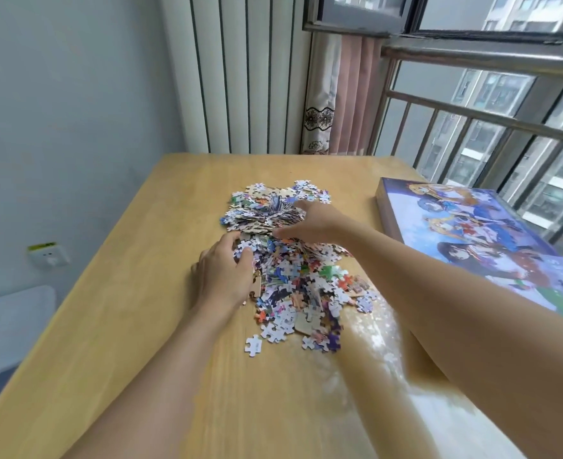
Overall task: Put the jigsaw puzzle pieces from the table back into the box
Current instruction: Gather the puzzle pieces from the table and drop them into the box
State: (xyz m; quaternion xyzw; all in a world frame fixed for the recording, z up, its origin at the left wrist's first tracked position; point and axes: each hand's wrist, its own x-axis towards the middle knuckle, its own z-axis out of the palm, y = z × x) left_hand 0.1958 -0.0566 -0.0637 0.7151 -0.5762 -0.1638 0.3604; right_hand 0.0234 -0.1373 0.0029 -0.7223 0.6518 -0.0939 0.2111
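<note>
A: Where are the puzzle pieces (290, 260)?

B: Heaped in the middle of the counter (141, 326), between the two hands. The left hand (224, 273) rests at the heap's left edge, fingers bent in against the pieces. The right hand (306, 223) lies across the far part, fingers reaching into a stack of pieces standing on edge.

A: Is either one holding anything?

B: I can't tell; both touch the heap, but no lifted handful shows.

A: So which step is this?

B: Gathering, I'd judge. Nothing looks boxed yet.

A: And next?

B: Probably squeezing a bunch between both palms, then carrying it to the right. The box (472, 233) lies beyond the right forearm, well apart from the heap, picture side up and seemingly closed, so it would need opening first.

A: Anything in the way?

B: One loose piece (253, 345) lies nearer the body than the left hand, easily missed. A window railing (472, 117) stands behind the box.
</note>
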